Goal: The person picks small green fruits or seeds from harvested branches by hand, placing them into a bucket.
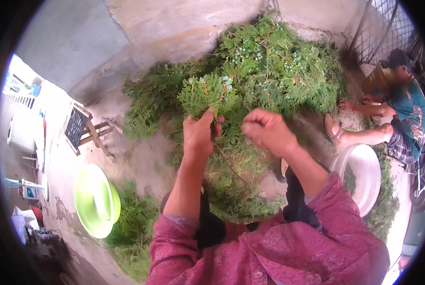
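We held the sprig [207,92] clamped in our left hand [198,135], tips up, probably so our right hand [267,130], fingers pinched together just right of it, had access.

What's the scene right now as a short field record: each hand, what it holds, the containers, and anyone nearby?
left hand: closed around the stem of a conifer sprig, held up
right hand: fingers curled shut beside the sprig; contents unclear
foliage pile: large, on the ground beyond both hands
green basin: on the ground at left
white basin: at right, some greenery inside
other person: seated at right, beside the pile
wooden stool: at left, near the pile's edge
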